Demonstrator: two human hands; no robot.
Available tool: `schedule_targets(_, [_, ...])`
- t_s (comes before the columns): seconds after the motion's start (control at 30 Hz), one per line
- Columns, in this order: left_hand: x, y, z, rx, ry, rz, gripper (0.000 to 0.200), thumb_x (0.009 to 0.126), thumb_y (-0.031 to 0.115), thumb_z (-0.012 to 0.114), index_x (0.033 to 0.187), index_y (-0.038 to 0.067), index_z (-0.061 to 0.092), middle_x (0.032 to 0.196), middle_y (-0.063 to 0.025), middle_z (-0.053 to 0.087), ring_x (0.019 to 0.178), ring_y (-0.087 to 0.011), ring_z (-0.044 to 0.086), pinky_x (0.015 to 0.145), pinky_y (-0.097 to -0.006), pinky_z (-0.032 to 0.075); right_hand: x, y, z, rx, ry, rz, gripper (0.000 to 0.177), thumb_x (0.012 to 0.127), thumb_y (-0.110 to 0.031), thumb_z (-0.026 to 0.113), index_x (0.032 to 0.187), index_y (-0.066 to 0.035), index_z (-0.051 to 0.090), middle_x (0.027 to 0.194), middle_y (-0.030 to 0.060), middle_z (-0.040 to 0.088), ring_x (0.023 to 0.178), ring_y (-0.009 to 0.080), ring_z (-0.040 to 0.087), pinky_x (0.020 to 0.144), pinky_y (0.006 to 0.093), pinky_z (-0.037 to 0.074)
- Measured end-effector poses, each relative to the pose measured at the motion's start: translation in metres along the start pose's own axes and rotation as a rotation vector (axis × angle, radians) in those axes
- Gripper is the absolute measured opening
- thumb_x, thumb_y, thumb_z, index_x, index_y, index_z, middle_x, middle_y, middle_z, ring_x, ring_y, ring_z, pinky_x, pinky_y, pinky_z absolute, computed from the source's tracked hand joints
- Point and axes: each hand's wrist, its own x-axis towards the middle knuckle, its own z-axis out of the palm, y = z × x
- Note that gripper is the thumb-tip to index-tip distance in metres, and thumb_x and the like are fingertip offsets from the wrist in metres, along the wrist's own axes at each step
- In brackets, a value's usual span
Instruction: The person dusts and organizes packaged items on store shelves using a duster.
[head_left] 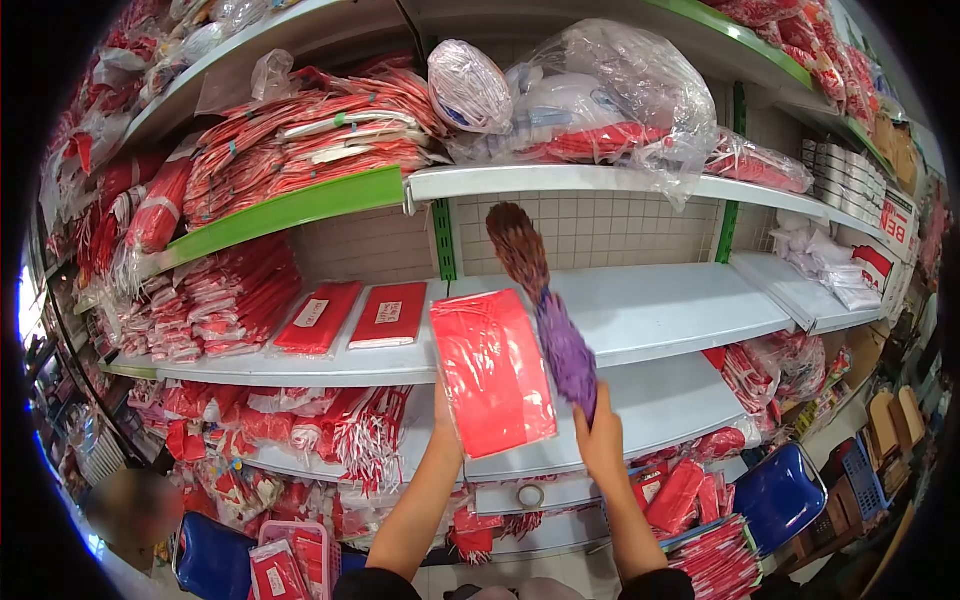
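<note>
My left hand (444,418) holds a slick, likely light, plastic-sleeved red packet (495,372) by its edge; my right hand (602,432) clasps the soft-looking feather duster (566,350) above by its lower end.

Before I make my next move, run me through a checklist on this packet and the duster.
1. Red packet in the left hand: ok, held up.
2. Firmness of that grip: cannot tell, it is hidden behind the packet.
3. Feather duster in the right hand: ok, held at its handle end.
4. Two labelled packets on the middle shelf: ok, lying flat.
5. Red packet labelled like those: not ok, its facing side looks unlabelled.
</note>
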Motion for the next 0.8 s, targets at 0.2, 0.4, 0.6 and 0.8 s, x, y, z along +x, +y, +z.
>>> schedule_targets(0.2, [-0.007, -0.007, 0.003, 0.114, 0.037, -0.028, 0.04, 0.093, 0.039, 0.042, 0.116, 0.008, 0.054, 0.11, -0.0093, 0.061, 0.095, -0.0253, 0.06, 0.085, -0.0414, 0.05, 0.088, 0.008, 0.014, -0.39, -0.088, -0.032, 0.054, 0.081, -0.003, 0.052, 0.131, -0.002, 0.034, 0.111, 0.0268, 0.049, 0.093, 0.0451, 0.054, 0.073, 0.0489, 0.046])
schedule_targets(0.4, [-0.014, 0.002, 0.014, 0.032, -0.004, -0.015, 0.042, 0.093, 0.042, 0.04, 0.115, 0.008, 0.053, 0.109, -0.009, 0.061, 0.094, -0.0243, 0.061, 0.083, -0.0393, 0.051, 0.105, 0.007, 0.032, -0.824, -0.061, -0.164, 0.056, 0.083, -0.021, 0.058, 0.131, 0.0, 0.038, 0.113, 0.0231, 0.047, 0.101, 0.0374, 0.05, 0.088, 0.0484, 0.04])
schedule_targets(0.6, [-0.009, 0.014, 0.032, 0.285, -0.018, 0.042, 0.049, 0.093, 0.053, 0.036, 0.121, 0.014, 0.046, 0.109, -0.0053, 0.056, 0.097, -0.019, 0.058, 0.082, -0.036, 0.05, 0.054, -0.08, 0.024, 0.224, -0.326, -0.315, 0.071, 0.081, -0.039, 0.061, 0.136, -0.003, 0.033, 0.121, 0.0244, 0.045, 0.108, 0.0397, 0.048, 0.093, 0.0438, 0.039])
schedule_targets(0.8, [-0.018, 0.036, 0.062, 0.627, 0.02, 0.101, 0.065, 0.093, 0.054, 0.033, 0.144, 0.016, 0.019, 0.145, -0.0086, 0.024, 0.133, -0.0211, 0.023, 0.109, -0.0413, 0.018, 0.062, -0.097, 0.039, 0.627, -0.481, -0.194, 0.057, 0.081, -0.011, 0.052, 0.136, -0.002, 0.035, 0.114, 0.0193, 0.056, 0.103, 0.0254, 0.057, 0.085, 0.031, 0.045])
